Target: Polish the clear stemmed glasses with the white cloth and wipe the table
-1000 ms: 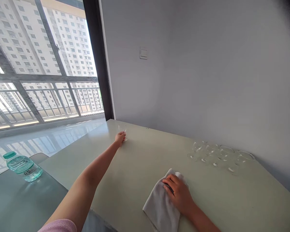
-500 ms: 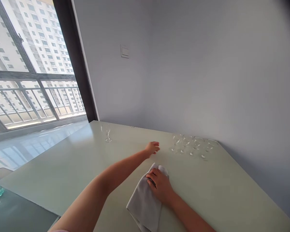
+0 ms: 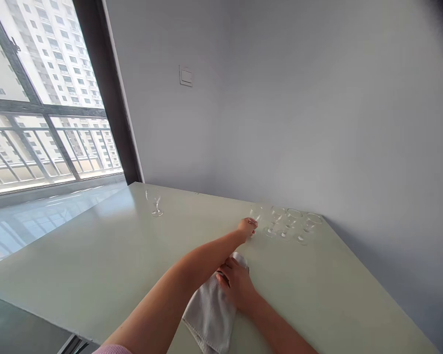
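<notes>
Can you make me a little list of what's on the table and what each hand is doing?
Left hand: reaching across, fingers at the nearest glass in the row by the wall
Right hand: resting flat on a grey cloth
Row of glasses: clear, stemmed, upright, close together
Lone glass: upright, apart, near the window
Table: pale green, glossy
Wall: grey, with a switch

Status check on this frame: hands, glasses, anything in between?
Left hand at nearest glass of the row, grip unclear. Right hand flat on cloth. One lone glass stands far left on table. Nothing between.
</notes>
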Demonstrator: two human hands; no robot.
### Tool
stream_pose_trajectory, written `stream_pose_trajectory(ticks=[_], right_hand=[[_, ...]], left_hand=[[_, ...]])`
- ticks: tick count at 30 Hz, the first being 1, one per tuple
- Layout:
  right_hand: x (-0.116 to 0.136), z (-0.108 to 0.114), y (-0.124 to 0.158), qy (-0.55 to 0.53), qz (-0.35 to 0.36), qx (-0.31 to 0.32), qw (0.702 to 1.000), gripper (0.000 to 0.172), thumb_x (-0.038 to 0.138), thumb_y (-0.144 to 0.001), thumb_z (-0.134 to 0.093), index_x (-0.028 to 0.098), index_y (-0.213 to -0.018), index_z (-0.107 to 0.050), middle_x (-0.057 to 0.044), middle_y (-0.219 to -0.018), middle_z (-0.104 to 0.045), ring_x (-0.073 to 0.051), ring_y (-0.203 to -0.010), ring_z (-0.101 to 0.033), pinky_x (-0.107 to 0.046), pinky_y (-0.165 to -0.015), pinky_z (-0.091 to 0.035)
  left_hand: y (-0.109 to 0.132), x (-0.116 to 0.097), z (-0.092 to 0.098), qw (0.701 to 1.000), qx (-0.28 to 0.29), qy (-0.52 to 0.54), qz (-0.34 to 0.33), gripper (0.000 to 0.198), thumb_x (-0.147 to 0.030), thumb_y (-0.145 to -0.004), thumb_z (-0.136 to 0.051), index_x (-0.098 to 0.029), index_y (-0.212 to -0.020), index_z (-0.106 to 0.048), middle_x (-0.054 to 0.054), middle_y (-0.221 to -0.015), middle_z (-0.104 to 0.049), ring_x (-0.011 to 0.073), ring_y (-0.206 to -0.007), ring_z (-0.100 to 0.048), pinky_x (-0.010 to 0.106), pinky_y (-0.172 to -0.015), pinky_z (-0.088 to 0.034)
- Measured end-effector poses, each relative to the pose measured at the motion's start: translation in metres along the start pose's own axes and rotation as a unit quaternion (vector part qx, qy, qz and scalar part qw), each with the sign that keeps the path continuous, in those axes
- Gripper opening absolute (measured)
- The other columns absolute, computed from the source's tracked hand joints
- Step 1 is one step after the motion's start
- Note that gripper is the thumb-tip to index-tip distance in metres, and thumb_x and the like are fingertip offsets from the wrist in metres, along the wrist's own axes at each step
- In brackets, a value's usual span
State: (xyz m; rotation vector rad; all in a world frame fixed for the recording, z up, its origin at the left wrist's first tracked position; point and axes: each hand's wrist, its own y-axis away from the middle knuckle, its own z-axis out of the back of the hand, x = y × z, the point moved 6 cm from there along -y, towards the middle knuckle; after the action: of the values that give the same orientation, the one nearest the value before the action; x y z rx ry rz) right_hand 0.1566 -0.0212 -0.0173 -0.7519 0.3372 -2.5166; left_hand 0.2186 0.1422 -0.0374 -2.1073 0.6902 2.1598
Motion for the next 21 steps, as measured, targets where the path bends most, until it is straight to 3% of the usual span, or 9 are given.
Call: stream_pose_trajectory(ticks=[2, 4, 8, 11, 14, 17, 21], right_hand=[[0.000, 0.000, 0.001, -0.014, 0.001, 0.002, 1.000, 0.019, 0.011, -0.078, -0.047, 0.021, -0.089, -0.059, -0.004, -0.092, -0.057, -0.017, -0.087, -0.052, -0.028, -0.074, -0.043], [-0.001, 0.001, 0.001, -0.024, -0.001, 0.006, 1.000, 0.018, 0.014, -0.081, -0.046, 0.021, -0.091, -0.060, -0.004, -0.093, -0.056, -0.017, -0.087, -0.052, -0.029, -0.076, -0.043], [0.000, 0.001, 0.001, -0.027, 0.000, 0.016, 1.000, 0.019, 0.019, -0.084, -0.044, 0.021, -0.093, -0.060, -0.005, -0.092, -0.056, -0.017, -0.086, -0.053, -0.031, -0.076, -0.044], [0.000, -0.001, 0.001, -0.023, 0.006, 0.022, 0.999, 0.019, 0.019, -0.084, -0.043, 0.021, -0.092, -0.060, -0.004, -0.090, -0.057, -0.017, -0.085, -0.054, -0.031, -0.076, -0.044], [-0.001, -0.003, 0.001, -0.020, 0.007, 0.023, 1.000, 0.018, 0.019, -0.084, -0.044, 0.022, -0.091, -0.060, -0.004, -0.090, -0.057, -0.017, -0.085, -0.054, -0.030, -0.075, -0.044], [-0.002, -0.003, 0.001, -0.018, 0.003, 0.017, 1.000, 0.018, 0.020, -0.084, -0.044, 0.023, -0.089, -0.061, -0.004, -0.090, -0.058, -0.017, -0.085, -0.054, -0.030, -0.075, -0.044], [-0.003, -0.003, 0.001, -0.025, -0.001, 0.014, 1.000, 0.019, 0.021, -0.084, -0.043, 0.022, -0.090, -0.061, -0.004, -0.090, -0.058, -0.017, -0.086, -0.054, -0.030, -0.077, -0.044]], left_hand=[[0.008, 0.000, 0.028, 0.999, -0.030, -0.015, -0.009, 0.030, -0.031, -0.083, -0.051, -0.014, -0.107, -0.052, 0.007, -0.103, -0.056, 0.0158, -0.086, -0.056, 0.034, -0.074, -0.048], [0.019, -0.002, 0.067, 0.997, -0.073, -0.018, -0.024, 0.023, -0.027, -0.080, -0.055, -0.015, -0.099, -0.056, 0.004, -0.090, -0.058, 0.0112, -0.070, -0.056, 0.027, -0.063, -0.047], [0.054, -0.002, 0.169, 0.983, -0.174, -0.014, -0.055, 0.013, -0.021, -0.074, -0.058, -0.018, -0.086, -0.057, -0.001, -0.073, -0.056, 0.0040, -0.049, -0.045, 0.017, -0.046, -0.033], [0.086, 0.001, 0.246, 0.967, -0.247, -0.009, -0.062, 0.015, -0.023, -0.069, -0.061, -0.018, -0.083, -0.056, -0.002, -0.069, -0.054, 0.0037, -0.048, -0.042, 0.017, -0.044, -0.028], [0.114, 0.006, 0.308, 0.953, -0.299, -0.004, -0.052, 0.019, -0.024, -0.064, -0.065, -0.017, -0.079, -0.056, -0.001, -0.068, -0.053, 0.0043, -0.047, -0.041, 0.018, -0.044, -0.027], [0.131, 0.011, 0.351, 0.943, -0.331, 0.004, -0.040, 0.026, -0.025, -0.059, -0.068, -0.017, -0.081, -0.056, 0.000, -0.070, -0.055, 0.0052, -0.048, -0.043, 0.019, -0.044, -0.027], [0.135, 0.016, 0.382, 0.935, -0.351, 0.016, -0.040, 0.034, -0.025, -0.053, -0.072, -0.017, -0.083, -0.058, 0.001, -0.071, -0.057, 0.0066, -0.051, -0.046, 0.019, -0.045, -0.029]])
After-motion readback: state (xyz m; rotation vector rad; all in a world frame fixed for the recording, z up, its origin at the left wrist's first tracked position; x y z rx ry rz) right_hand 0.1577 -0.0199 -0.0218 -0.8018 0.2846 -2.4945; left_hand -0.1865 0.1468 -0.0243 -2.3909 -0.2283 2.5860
